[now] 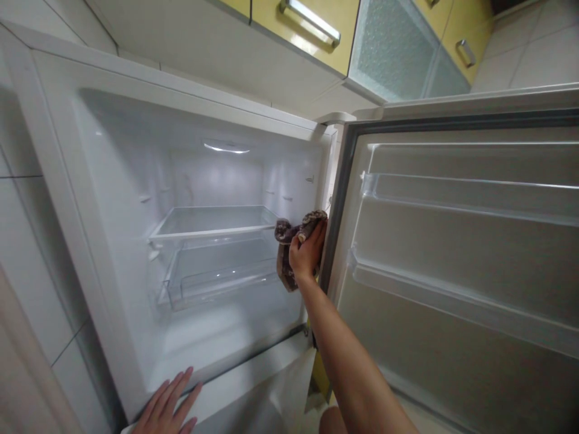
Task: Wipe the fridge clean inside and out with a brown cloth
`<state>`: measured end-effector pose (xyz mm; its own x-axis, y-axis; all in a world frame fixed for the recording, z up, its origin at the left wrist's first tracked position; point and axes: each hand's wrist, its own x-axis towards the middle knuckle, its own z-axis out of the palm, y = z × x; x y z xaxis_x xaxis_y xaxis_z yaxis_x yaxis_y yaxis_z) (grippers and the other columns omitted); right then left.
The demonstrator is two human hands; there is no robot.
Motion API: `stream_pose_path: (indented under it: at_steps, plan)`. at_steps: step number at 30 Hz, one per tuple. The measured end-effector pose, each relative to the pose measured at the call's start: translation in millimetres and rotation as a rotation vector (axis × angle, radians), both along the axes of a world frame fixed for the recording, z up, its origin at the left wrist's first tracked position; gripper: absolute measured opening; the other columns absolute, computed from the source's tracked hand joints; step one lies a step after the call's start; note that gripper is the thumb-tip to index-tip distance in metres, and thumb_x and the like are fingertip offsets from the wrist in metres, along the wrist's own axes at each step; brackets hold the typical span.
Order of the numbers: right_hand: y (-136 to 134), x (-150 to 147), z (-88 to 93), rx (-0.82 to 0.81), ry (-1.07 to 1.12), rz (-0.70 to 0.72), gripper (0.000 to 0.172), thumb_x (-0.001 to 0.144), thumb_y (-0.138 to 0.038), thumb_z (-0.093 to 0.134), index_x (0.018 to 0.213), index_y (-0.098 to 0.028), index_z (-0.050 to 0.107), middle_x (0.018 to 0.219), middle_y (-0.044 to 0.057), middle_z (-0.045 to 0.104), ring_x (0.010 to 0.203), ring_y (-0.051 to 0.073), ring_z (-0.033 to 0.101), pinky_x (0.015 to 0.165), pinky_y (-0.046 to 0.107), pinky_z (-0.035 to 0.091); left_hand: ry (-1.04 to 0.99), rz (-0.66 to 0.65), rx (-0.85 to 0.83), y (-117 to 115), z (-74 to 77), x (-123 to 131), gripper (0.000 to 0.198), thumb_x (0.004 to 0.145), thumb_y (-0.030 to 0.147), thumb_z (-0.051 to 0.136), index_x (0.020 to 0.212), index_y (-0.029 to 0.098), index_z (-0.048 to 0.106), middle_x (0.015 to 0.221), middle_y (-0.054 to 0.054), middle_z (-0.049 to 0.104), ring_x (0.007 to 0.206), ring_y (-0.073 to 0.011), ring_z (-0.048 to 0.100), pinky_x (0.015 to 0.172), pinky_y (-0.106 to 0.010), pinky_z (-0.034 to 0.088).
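Observation:
A dark patterned cloth (pixel 284 265) is bunched in my right hand (pixel 308 256), which presses it to the right side edge of the open fridge (pixel 181 99), close to the hinge side. Part of the cloth hangs down below my fingers. My left hand (pixel 167 407) rests with spread fingers on the fridge's lower front edge, at the bottom left, and holds nothing. The lower part of that hand is cut off by the picture's edge.
Inside the fridge are a glass shelf (pixel 212 222) and a clear drawer (pixel 217 286) below it. The opened door (pixel 452 253) with clear door racks (pixel 452 191) stands at the right. Yellow cabinets (pixel 298 36) hang above.

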<state>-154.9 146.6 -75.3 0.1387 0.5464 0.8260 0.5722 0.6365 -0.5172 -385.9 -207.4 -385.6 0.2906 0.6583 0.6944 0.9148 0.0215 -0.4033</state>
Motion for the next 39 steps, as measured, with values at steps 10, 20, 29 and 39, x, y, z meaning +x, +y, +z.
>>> stream_pose_path:
  at_steps: [10,20,29,39]
  plan:
    - [-22,-7,-128.4,-0.231,0.028,-0.089,0.083,0.094,-0.032,0.041,0.165,0.008,0.023,0.165,0.036,0.034,0.158,0.04,0.032,0.129,0.059,0.03,-0.04,0.015,-0.101,-5,-4.4,-7,0.063,0.098,0.059,0.063,0.155,0.031,0.059,0.169,-0.01,0.051,0.153,-0.0285,0.049,0.139,-0.047,0.015]
    - [-78,1,-256.0,-0.642,-0.055,-0.155,0.062,0.103,-0.033,0.023,0.143,-0.002,0.061,0.126,0.035,0.067,0.126,0.048,0.064,0.108,0.062,0.05,-0.066,0.033,-0.108,-9,14.7,1,0.056,0.099,0.057,0.062,0.148,0.031,0.064,0.167,-0.008,0.053,0.147,-0.0275,0.055,0.138,-0.042,0.016]
    - [-120,19,-262.3,-0.61,-0.363,0.084,0.07,0.094,-0.019,0.037,0.164,-0.01,0.046,0.165,0.023,0.045,0.153,0.036,0.046,0.124,0.051,0.04,-0.075,0.058,-0.144,-10,13.5,3,0.059,0.098,0.054,0.064,0.152,0.03,0.061,0.168,-0.008,0.052,0.149,-0.0279,0.053,0.138,-0.044,0.016]
    - [-74,-35,-180.8,-0.539,-0.779,0.304,0.043,0.099,-0.034,0.059,0.136,-0.016,0.069,0.141,0.017,0.065,0.132,0.032,0.059,0.112,0.041,0.046,-0.147,0.089,-0.211,-12,20.8,11,0.065,0.098,0.049,0.066,0.16,0.032,0.053,0.179,-0.008,0.035,0.159,-0.0295,0.042,0.138,-0.043,0.018]
